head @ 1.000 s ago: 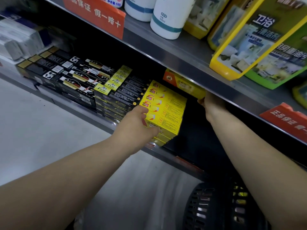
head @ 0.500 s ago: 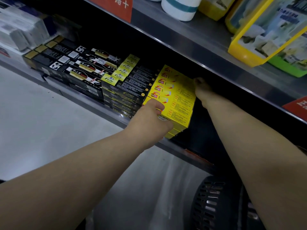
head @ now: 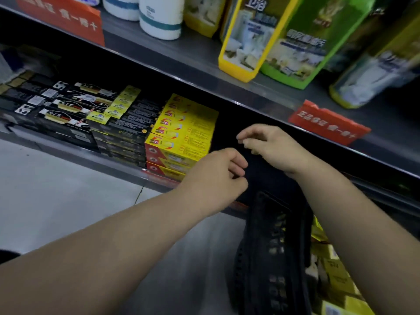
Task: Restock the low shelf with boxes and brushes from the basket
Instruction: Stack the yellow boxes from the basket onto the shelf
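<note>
The low shelf [head: 68,154] carries the yellow boxes [head: 184,133] stacked at its front edge, beside black boxes [head: 122,130]; the basket [head: 272,258] stands below. My left hand [head: 216,176] and right hand [head: 270,148] hover nearby, fingers loosely curled, holding nothing.

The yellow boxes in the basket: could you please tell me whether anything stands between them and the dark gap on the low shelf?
Nothing visible does. The gap right of the shelved yellow stack looks free, though dark inside. The left hand and right hand hover empty before it, above the basket of yellow boxes.
</note>
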Demonstrator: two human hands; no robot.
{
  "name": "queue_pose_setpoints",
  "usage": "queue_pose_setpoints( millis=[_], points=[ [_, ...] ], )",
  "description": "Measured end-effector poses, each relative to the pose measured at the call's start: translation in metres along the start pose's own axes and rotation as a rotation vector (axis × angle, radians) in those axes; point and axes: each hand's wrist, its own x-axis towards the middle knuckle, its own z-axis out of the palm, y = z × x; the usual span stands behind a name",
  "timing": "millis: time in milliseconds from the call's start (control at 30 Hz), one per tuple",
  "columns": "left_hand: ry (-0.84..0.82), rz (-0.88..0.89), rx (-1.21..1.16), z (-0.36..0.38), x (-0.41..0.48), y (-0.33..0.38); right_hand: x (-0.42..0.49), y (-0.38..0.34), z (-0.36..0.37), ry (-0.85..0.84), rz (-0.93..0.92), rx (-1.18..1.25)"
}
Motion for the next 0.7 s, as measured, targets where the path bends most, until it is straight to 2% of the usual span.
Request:
queue_pose_setpoints(
  millis=[233, 333, 400, 467, 533, 600, 700],
  points=[
    [-0.185, 0.319, 0.222, 0.072, -0.019, 0.041, -0.133, 0.058, -0.063, 0.16, 0.097, 0.222],
    [-0.311, 0.387, 0.238, 0.107, -0.023, 0.051, -0.167, 0.1, -0.075, 0.226, 0.176, 0.284],
    [-0.376, 0.407, 0.301, 0.126, -0.023, 0.05, -0.179, 0.135, -0.075, 0.248, 0.269, 0.234],
    [-0.398, 0.419, 0.398, 0.138, -0.02, 0.047, -0.184, 0.174, -0.07, 0.259, 0.381, 0.145],
    [-0.406, 0.444, 0.506, 0.144, -0.015, 0.043, -0.181, 0.208, -0.063, 0.212, 0.463, -0.127],
    [-0.399, 0.497, 0.621, 0.146, -0.011, 0.041, -0.174, 0.235, -0.054, 0.16, 0.441, -0.427],
    [-0.367, 0.575, 0.71, 0.146, -0.009, 0.038, -0.161, 0.26, -0.03, 0.153, 0.403, -0.697]
  ],
)
